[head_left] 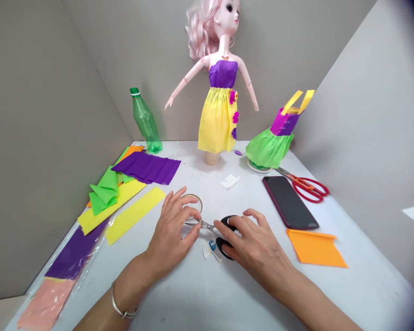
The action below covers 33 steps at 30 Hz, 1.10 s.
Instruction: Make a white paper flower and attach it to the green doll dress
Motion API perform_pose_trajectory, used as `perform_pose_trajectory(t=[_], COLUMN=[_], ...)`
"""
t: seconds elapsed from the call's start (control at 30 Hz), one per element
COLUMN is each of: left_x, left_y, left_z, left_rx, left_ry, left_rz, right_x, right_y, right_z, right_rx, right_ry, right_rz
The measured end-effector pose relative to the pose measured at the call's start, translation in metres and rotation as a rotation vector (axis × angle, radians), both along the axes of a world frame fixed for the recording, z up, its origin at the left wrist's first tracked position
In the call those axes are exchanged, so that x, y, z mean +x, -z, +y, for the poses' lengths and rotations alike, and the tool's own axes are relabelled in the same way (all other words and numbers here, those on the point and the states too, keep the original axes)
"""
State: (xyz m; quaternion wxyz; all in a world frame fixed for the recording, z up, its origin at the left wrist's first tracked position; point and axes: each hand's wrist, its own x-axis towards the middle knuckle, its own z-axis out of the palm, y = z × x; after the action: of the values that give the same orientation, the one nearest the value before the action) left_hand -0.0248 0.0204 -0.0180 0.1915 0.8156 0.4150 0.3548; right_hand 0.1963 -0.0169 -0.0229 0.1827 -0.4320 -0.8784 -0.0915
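A small pair of scissors [207, 225] with black handles lies across the middle, its blades pointing left. My right hand [253, 239] holds it, with fingers in the handle loops. My left hand [179, 225] is closed in a pinch, thumb and forefinger meeting right at the blades. Whatever lies between those fingertips is too small to make out. Behind the left fingers shows part of a thin ring [200, 202], like a roll of clear tape. Just below the scissors sits a torn white and blue scrap [210, 250].
A doll [218, 119] in a purple and yellow dress stands at the back. Left are a green bottle [146, 122] and coloured paper strips [148, 168]. Right are a small green-skirted dress [272, 142], red-handled scissors [310, 188], a phone [290, 202] and orange paper [315, 250].
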Motion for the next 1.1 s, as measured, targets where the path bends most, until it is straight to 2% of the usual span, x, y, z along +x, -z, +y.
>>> perform_pose_trajectory(t=[0.23, 0.4, 0.47, 0.53, 0.67, 0.8, 0.87, 0.97, 1.1], left_x=[0.001, -0.003, -0.003, -0.002, 0.001, 0.002, 0.001, 0.001, 0.003], left_y=[-0.001, -0.008, -0.01, -0.011, -0.011, -0.01, -0.01, -0.01, -0.012], left_z=[-0.001, 0.0, -0.001, -0.002, -0.005, -0.006, -0.006, -0.006, -0.007], left_rx=[-0.008, -0.132, -0.176, -0.205, -0.226, -0.214, -0.239, -0.382, -0.698], left_ry=[-0.048, -0.177, -0.195, -0.19, -0.154, -0.141, -0.131, -0.086, 0.013], left_rz=[-0.066, -0.267, -0.311, -0.317, -0.312, -0.321, -0.333, -0.441, -0.638], right_x=[-0.002, 0.005, 0.01, 0.014, 0.014, 0.005, -0.001, -0.013, -0.023], right_y=[-0.002, 0.003, 0.009, 0.012, 0.004, -0.01, -0.011, -0.004, 0.011], right_z=[-0.003, 0.002, 0.005, 0.007, 0.005, -0.006, -0.011, -0.014, -0.013], right_rx=[-0.024, -0.082, -0.133, -0.159, -0.215, -0.572, -0.658, -0.619, -0.505], right_ry=[0.025, 0.226, 0.317, 0.351, 0.325, 0.187, 0.124, 0.085, 0.112], right_rz=[0.015, -0.009, -0.032, -0.032, 0.03, 0.165, 0.177, 0.125, 0.11])
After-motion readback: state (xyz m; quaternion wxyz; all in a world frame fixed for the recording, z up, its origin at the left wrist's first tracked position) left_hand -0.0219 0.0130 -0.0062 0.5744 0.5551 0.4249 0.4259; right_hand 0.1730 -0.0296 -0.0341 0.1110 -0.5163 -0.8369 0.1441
